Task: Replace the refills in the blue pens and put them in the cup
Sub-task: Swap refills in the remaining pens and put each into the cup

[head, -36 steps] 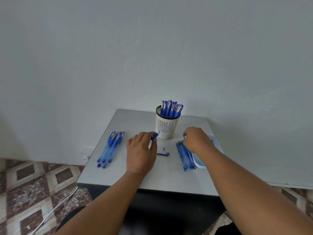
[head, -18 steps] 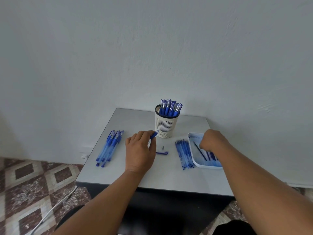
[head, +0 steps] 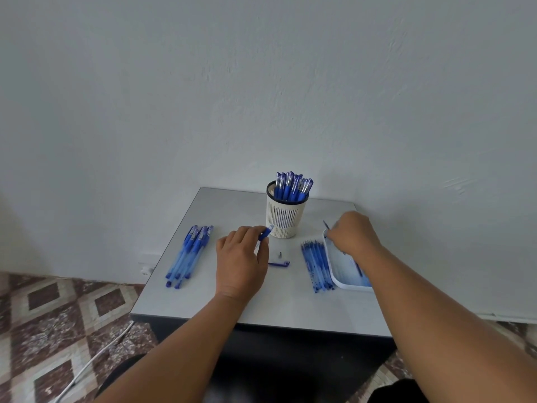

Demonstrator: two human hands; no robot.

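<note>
A white slotted cup (head: 286, 219) holding several blue pens (head: 293, 186) stands at the back middle of the grey table (head: 220, 210). My left hand (head: 242, 261) grips a blue pen barrel (head: 266, 233), its end poking out beside the cup. Just right of that hand lie a blue pen cap (head: 279, 264) and a small metal tip (head: 280, 254). My right hand (head: 353, 232) pinches a thin refill (head: 326, 224) above the far end of the white tray (head: 337, 279). A row of refills (head: 316, 264) lies left of the tray.
Several capped blue pens (head: 189, 253) lie in a bundle on the left of the table. The wall rises right behind the table. A tiled floor and a white cable (head: 96, 359) show below left.
My right hand went from the refill row to the tray, then drew back toward the tray's far end with a refill pinched in it. My left hand has stayed put with the barrel.
</note>
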